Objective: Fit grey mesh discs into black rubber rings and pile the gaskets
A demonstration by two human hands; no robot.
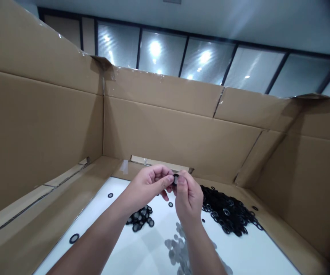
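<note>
The left hand [147,185] and right hand [189,200] pinch a small black rubber ring [176,178] above a white work surface [124,248]

From here, both hands look closed on the ring, fingertips meeting around it at the middle of the surface, with the ring partly hidden by the fingers. A heap of black rubber rings [227,210] lies at 3 o'clock from the hands, just beside the right wrist. A smaller cluster of black rings with grey centres [140,217] sits at 8 o'clock, and a spread of grey discs [179,244] lies at 6 o'clock, under the forearms. A few loose rings are scattered about, one [74,238] well apart at 8 o'clock. Cardboard box walls [176,133] rise around the surface, with frosted glass panels [161,49] beyond at 12 o'clock.
</note>
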